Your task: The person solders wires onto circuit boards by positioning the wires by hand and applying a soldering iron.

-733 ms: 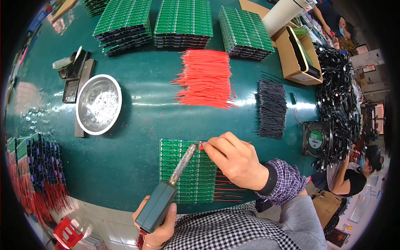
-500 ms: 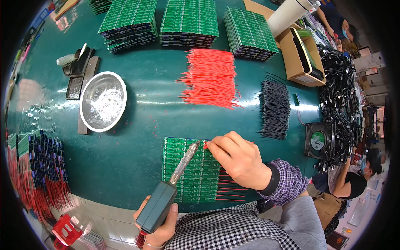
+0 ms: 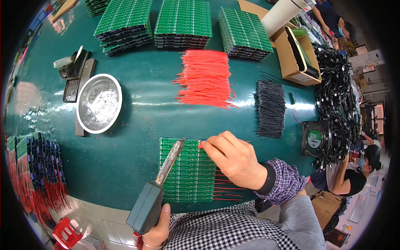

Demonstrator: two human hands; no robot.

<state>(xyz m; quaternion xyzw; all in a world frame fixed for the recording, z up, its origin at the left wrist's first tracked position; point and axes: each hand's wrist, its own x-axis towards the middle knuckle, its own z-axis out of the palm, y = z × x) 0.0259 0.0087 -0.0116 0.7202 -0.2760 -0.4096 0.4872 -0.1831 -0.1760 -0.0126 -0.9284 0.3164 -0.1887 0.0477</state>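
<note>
Soldering a red lead to the circuit-board panel (image 3: 185,171), near the worktop's front edge.
My left hand (image 3: 160,227) grips the soldering iron (image 3: 156,189); my right hand (image 3: 235,160) pinches the red wire (image 3: 201,144). A slipped tip could burn my fingers.

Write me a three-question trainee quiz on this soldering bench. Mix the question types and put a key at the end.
1. True or false: the left hand grips the soldering iron by its dark handle.
2. Multiple choice: the right hand pinches the end of which thing over the green circuit board panel? A) a red wire B) a black wire C) a screw
3. Fill in: the loose pile of black wires lies to the ____ of the pile of red wires, seen from the person's side.

Key: 1 true; 2 A; 3 right.
</note>
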